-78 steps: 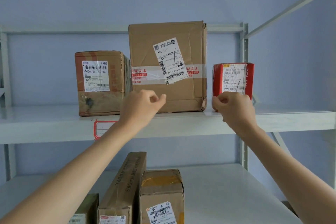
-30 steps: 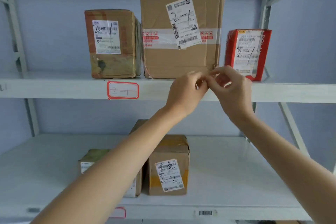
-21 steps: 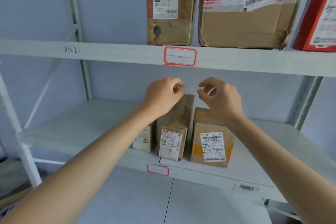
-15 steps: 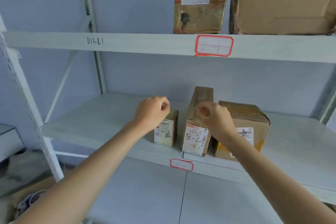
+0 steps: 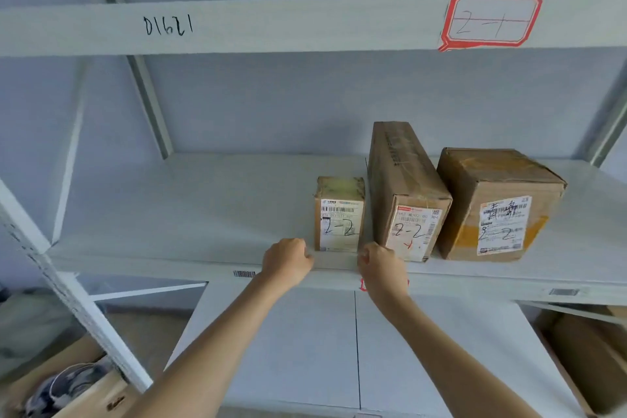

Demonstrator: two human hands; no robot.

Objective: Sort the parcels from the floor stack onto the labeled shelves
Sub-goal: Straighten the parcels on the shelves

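Both your hands are empty right now. Your left hand [image 5: 286, 258] is curled into a loose fist with nothing in it, sitting right at the front lip of the middle shelf [image 5: 190, 214]. Your right hand [image 5: 381, 266] is curled the same way, also holding nothing, just below the front corner of the tall narrow box [image 5: 405, 193]. The 2 fists are near each other but apart.

On that shelf you've got 3 parcels in a row, all marked 2-2 by hand. The small box [image 5: 339, 214] is leftmost, close to the front edge, just behind the gap between your hands. The tall narrow box is right beside it, running deep toward the back. The squat box [image 5: 498, 204] with yellow tape is on the right, turned a bit at an angle.

Up top, the upper shelf [image 5: 271, 27] has "D1621" scrawled on its front edge and a red-bordered tag [image 5: 492, 20] reading 2-1. Only the bottoms of 2 parcels show above it, so can't tell you much there.

Lower left there's an open carton [image 5: 68, 390] on the floor with something dark inside, too blurry to call.
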